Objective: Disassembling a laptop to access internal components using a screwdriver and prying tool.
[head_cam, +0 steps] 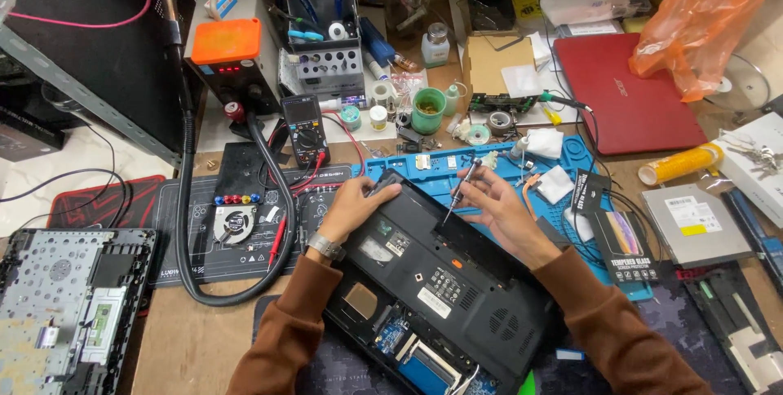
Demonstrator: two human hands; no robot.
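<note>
We are pinching a slim screwdriver (458, 191) in our right hand (497, 207); left hand (352, 206) is clasping the rigid, fragile-looking laptop base (444, 281) edge.

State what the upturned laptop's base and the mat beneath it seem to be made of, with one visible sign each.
Laptop base: probably matt black moulded plastic, given its vent slots and dull sheen. Blue mat: likely soft silicone or rubber, given its moulded compartments and non-glossy surface.

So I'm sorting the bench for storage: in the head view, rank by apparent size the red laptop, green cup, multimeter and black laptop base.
1. black laptop base, nearest the camera, so flattered
2. red laptop
3. multimeter
4. green cup
</note>
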